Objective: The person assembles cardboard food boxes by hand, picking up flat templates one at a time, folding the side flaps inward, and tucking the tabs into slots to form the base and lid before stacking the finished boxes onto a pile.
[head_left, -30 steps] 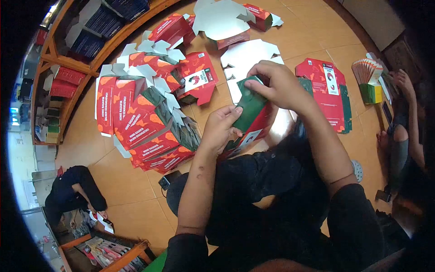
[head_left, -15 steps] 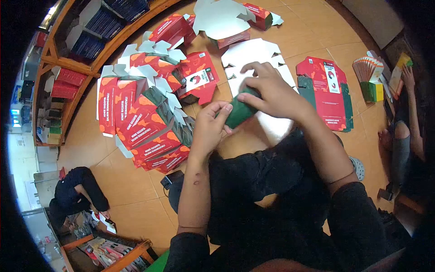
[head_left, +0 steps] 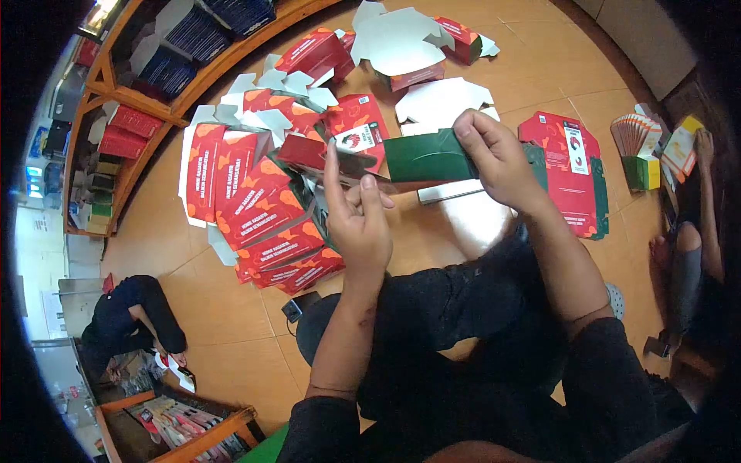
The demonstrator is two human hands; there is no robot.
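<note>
A red and green carton (head_left: 432,157) is held up in front of me, its green panel facing me on the right and a red part at its left end. My right hand (head_left: 494,158) grips the green end, thumb on the near side. At the other end is my left hand (head_left: 359,220), index finger and thumb stretched up and apart, overlapping the carton's lower edge; its other fingers are curled. Beneath lies a flat carton blank (head_left: 444,100), white side up. Close by on the left stands a cluster of folded red cartons (head_left: 262,220).
A flat red and green blank (head_left: 559,174) lies right, near brown-edged packets in a green and yellow box (head_left: 641,166). Wooden shelves (head_left: 181,100) hold boxes at upper left. One person (head_left: 135,320) crouches at lower left; another person's arm (head_left: 706,193) shows at far right.
The carton has opened out from a small green bundle into a longer shape. My right hand has moved right with its end; my left hand's fingers have unfolded. The whole view has shifted slightly.
</note>
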